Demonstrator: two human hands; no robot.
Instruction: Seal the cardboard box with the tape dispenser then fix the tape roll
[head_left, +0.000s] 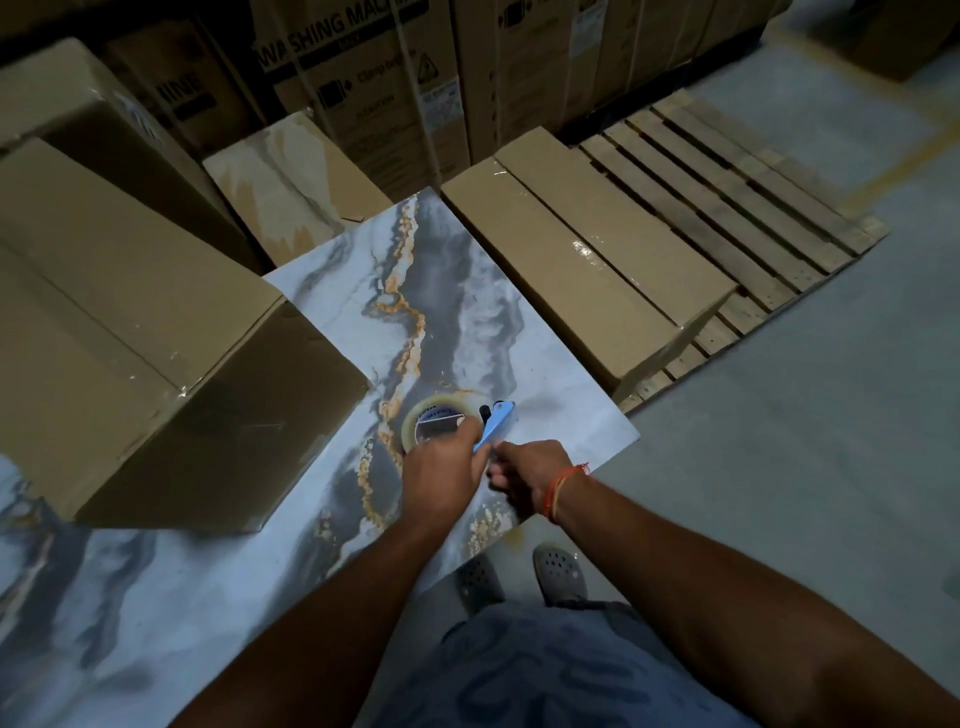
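My left hand (441, 475) is closed around the tape roll (434, 421), which sits on the blue tape dispenser (496, 423). My right hand (524, 475) grips the handle end of the dispenser. I hold both just above the marble table (457, 291). The cardboard box (140, 332) sits on the table to my left, with its flaps shut
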